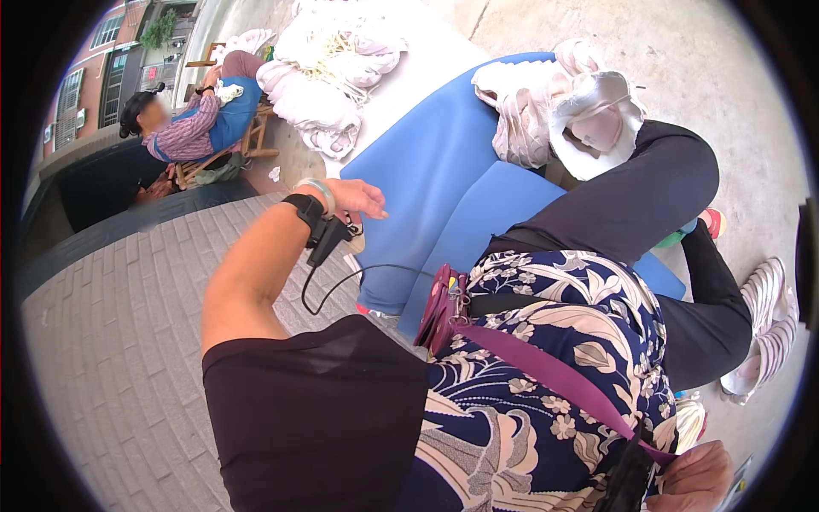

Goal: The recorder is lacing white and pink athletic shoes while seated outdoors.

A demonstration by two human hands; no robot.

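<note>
My left hand (357, 200) hangs above the paving beside a blue cloth (426, 162), its fingers stretched and nothing visible in them. A pale bangle (320, 192) and a black strapped device (322, 230) with a cable circle that wrist. Low on the right, my right hand (695, 478) is closed with its fingertips on a purple strap (546, 367) that runs across my patterned top. From the strap's upper end hangs a small purple purse (442, 311) with keys. A stack of nested pale pink, curved fabric pieces (520, 115) rests on the cloth by my knee.
Big bundles of pale pink pieces (333, 68) lie on a white surface at the far side. More stacked pieces (759, 333) sit on the concrete at right. A person (192, 124) in a blue apron sits at upper left, near a dark kerb-like edge. Grey paving (128, 333) spreads at left.
</note>
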